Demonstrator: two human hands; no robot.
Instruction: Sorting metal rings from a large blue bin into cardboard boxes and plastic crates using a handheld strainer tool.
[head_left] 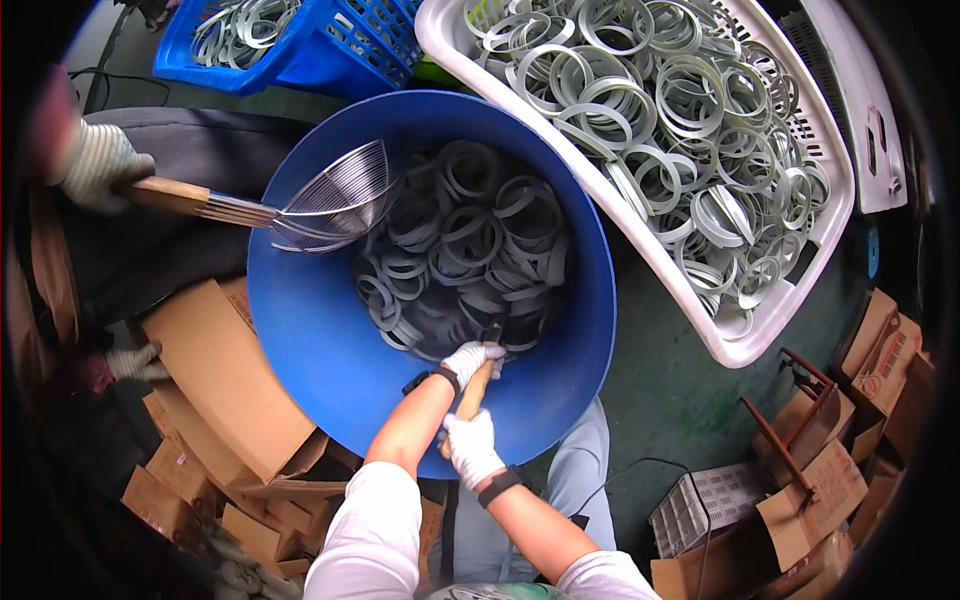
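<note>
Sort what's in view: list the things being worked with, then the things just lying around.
In use:
left hand and right hand, gloved, gripping a wooden handle
blue tub
grey rings in the tub
co-worker's wire skimmer

Lying about:
white basket of pale rings
blue crate
cardboard scraps

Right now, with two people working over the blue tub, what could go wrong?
1. The co-worker's wire skimmer reaches into the blue tub near the wooden handle gripped by both hands; the tools might collide.
2. Cardboard boxes crowd the tub's side; a foot could catch.
</note>
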